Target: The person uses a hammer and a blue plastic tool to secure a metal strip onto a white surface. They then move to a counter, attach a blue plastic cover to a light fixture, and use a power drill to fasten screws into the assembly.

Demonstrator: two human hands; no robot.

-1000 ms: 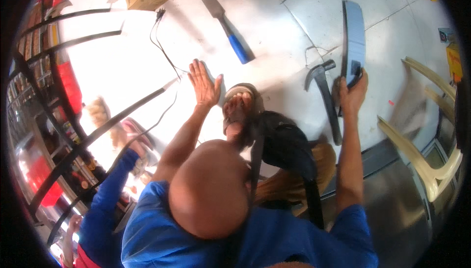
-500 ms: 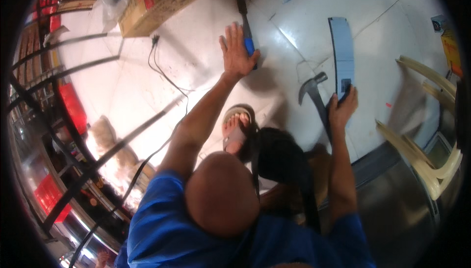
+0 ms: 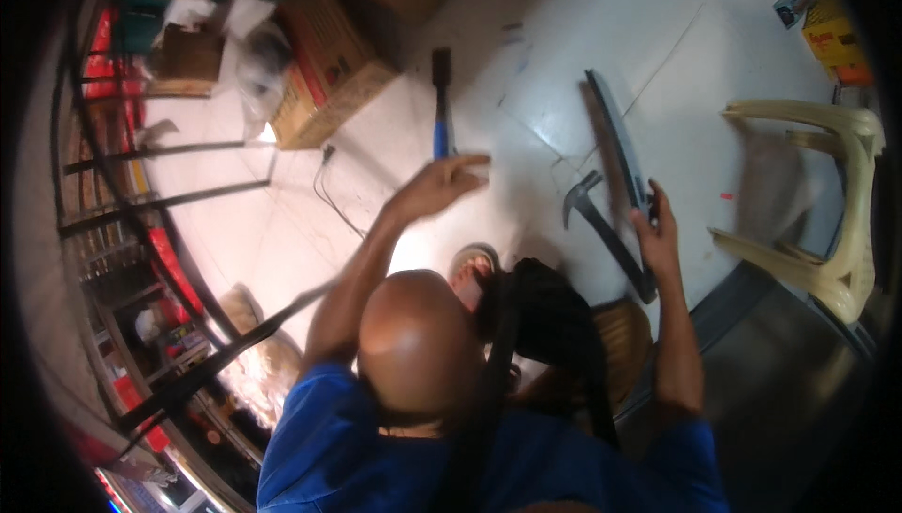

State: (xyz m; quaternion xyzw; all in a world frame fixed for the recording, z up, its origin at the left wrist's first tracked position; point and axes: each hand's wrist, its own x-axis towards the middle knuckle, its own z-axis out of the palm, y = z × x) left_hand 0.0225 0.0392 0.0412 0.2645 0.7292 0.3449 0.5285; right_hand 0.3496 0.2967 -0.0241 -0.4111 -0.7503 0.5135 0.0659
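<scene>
My right hand (image 3: pixel 660 236) grips the lower end of a long, narrow grey-blue panel (image 3: pixel 615 132), which is tilted so that mainly its dark edge shows. Beside it on the tiled floor lies a claw hammer (image 3: pixel 611 242) with a dark handle, not touched by my fingers. My left hand (image 3: pixel 440 186) holds nothing; its fingers stretch out to the right. Just past that hand is a chisel-like tool (image 3: pixel 441 128) with a blue handle and a dark flat blade. The hand partly covers the handle's near end.
At the far left sits a cardboard box (image 3: pixel 343 85) with clear plastic beside it. A thin black cable (image 3: pixel 331 195) runs over the floor. Black metal bars (image 3: pixel 178 189) fill the left side. A cream plastic chair (image 3: pixel 857 203) lies at the right, below a yellow box (image 3: pixel 832 41).
The panel has turned from showing its broad face to nearly edge-on in my right hand. My left hand has drawn back from beside the blue handle and turned to the right. The view has shifted.
</scene>
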